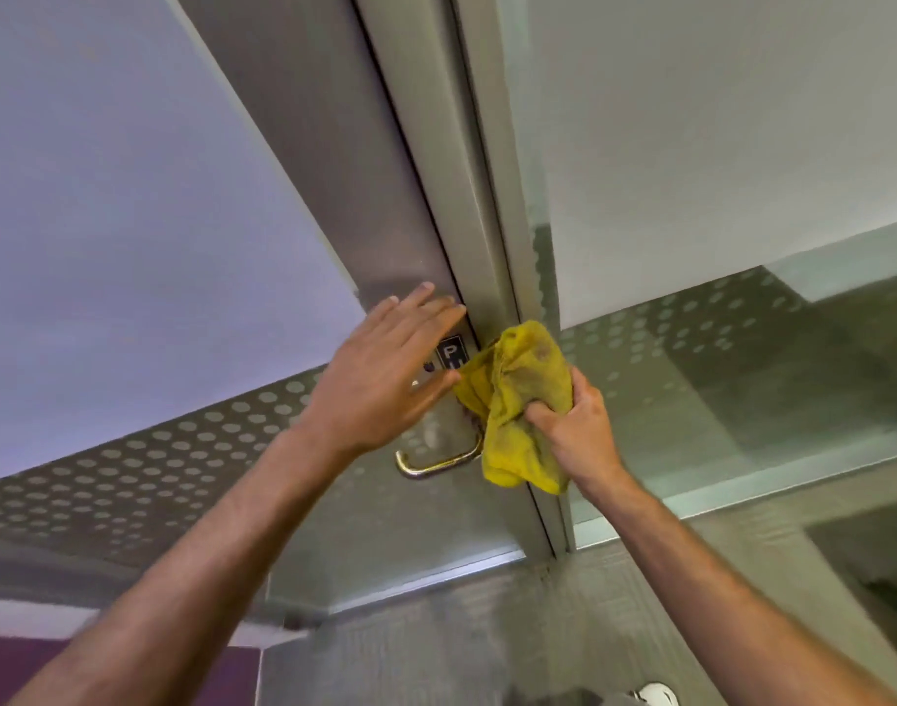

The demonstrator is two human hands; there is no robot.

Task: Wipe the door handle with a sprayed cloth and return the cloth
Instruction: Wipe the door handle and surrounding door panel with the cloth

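Around: we see a metal door stile (pixel 385 206), a black push label (pixel 451 355) and dotted glass (pixel 691 318)
Blocking: our left hand (pixel 385 379) flat, fingers spread, holding nothing, over the plate
Door handle (pixel 438 458): curved steel lever, long axis roughly sideways, free end left
Yellow cloth (pixel 522 400): bunched in our right hand (pixel 578 425), fist closed, covering the handle's right end

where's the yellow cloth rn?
Head view, centre: yellow cloth bunched in the right hand, against the door edge just right of the metal door handle.
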